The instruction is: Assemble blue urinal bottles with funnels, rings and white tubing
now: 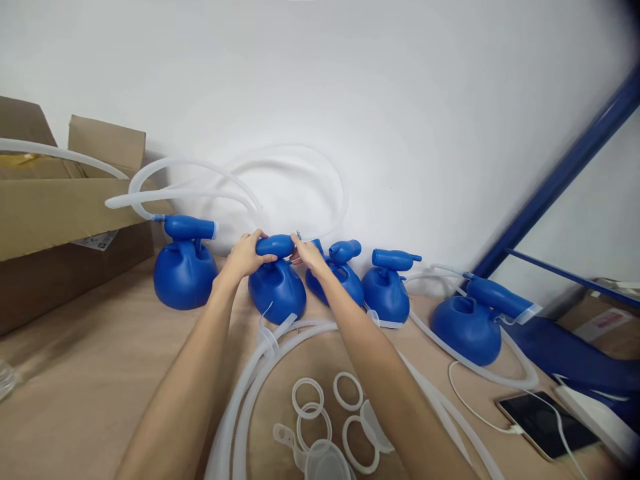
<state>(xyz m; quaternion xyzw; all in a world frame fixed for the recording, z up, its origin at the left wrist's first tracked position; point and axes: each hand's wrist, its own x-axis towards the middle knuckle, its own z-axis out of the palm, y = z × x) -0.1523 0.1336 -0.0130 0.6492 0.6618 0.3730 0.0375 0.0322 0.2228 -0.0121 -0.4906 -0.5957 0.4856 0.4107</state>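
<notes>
A blue plastic urinal bottle with a rounded body stands on the tabletop in front of me. My left hand is closed around the left end of its sideways neck. Fingers of my right hand pinch at the neck's right end, where a small fitting shows; the fingertips are partly hidden. Right of it stand more blue bottles, one partly behind my right wrist and another beside that. To the left is a bottle with a clear hose on its neck.
Cardboard boxes stand at the left. Loose white rings, clear caps and coiled hoses lie near my forearms. On the right are a hosed bottle, a cabled phone and a blue metal frame. A white wall is behind.
</notes>
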